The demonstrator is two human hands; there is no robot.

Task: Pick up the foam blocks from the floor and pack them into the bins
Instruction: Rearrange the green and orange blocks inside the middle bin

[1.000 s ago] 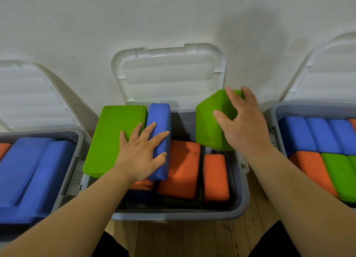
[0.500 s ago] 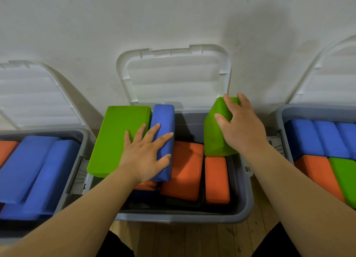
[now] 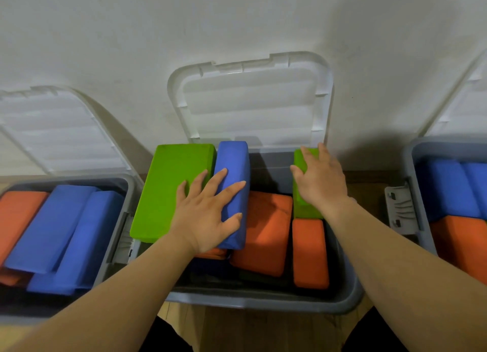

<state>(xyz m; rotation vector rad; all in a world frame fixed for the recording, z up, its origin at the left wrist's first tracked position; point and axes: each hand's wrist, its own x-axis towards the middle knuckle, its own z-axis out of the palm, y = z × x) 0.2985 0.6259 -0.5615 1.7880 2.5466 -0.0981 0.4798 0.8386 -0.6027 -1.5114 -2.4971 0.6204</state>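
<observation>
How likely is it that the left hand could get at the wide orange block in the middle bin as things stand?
Probably yes: the left hand lies spread on the blue block, right beside the wide orange block, whose top is mostly bare, with nothing lying between them.

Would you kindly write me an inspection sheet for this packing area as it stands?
Surface: wooden floor; no loose blocks seen on it.
Job's things: middle bin holds orange blocks; a large green block and a blue block sit propped high at its left side; an upright green block stands in its far right corner. Left bin and right bin hold blue and orange blocks.
Clutter: nothing seen.
Grips: left hand presses flat, fingers spread, on the large green block and the blue block; right hand holds the upright green block at its top.
Cables: nothing seen.
Surroundings: white wall; open lid leans against it.
</observation>
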